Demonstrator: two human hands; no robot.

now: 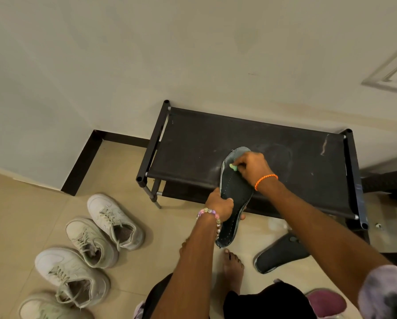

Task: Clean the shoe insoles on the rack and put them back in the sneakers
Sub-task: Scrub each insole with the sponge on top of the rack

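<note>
Insole (235, 196) scrubbing goes best if the left hand (219, 207) grips its middle firmly on the rack (285, 143) while the right hand (252, 168), pinching a small green scrubber (233, 167), works toe to heel.

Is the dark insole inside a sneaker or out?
Out. Both hands hold the insole over the rack; the sneakers sit apart.
</note>
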